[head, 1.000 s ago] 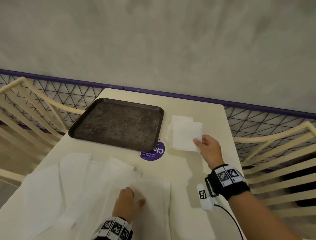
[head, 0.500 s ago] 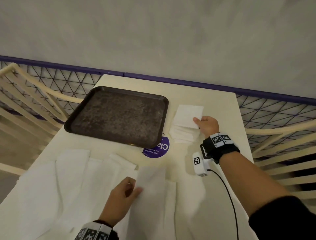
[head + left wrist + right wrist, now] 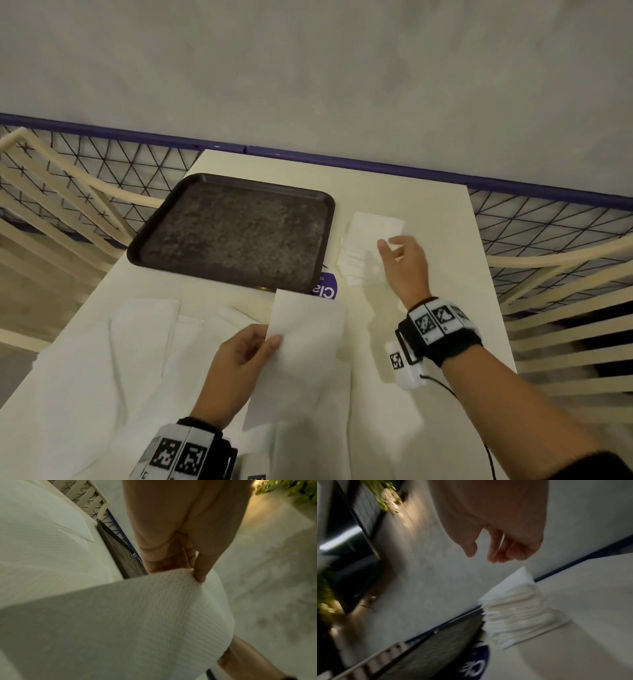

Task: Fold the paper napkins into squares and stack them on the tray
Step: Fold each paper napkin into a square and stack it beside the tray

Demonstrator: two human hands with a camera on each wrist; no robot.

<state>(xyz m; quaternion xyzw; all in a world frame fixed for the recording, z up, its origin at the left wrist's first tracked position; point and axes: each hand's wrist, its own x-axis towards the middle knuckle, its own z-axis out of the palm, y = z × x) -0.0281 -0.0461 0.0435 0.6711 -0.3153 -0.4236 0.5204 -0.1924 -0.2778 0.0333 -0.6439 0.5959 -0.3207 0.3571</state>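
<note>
A dark brown tray (image 3: 236,192) lies bare at the table's far left. Right of it, on the table, sits a stack of folded white napkin squares (image 3: 366,246) (image 3: 513,609). My right hand (image 3: 397,253) (image 3: 488,553) hovers just above the stack, fingers loosely curled and holding nothing. My left hand (image 3: 260,342) (image 3: 197,574) pinches an unfolded white napkin (image 3: 301,346) (image 3: 137,615) between thumb and fingers and holds it lifted over the table's near middle. More unfolded napkins (image 3: 109,370) lie spread across the near left.
A round purple sticker (image 3: 327,289) shows on the cream table (image 3: 428,205) at the tray's near right corner. Cream chair backs (image 3: 561,260) and a black mesh fence (image 3: 102,164) flank both sides of the table. A grey wall rises behind.
My right hand laid its folded napkin on the stack, let go and drew back slightly. My left hand lifted one unfolded napkin off the spread pile and raised it toward the tray.
</note>
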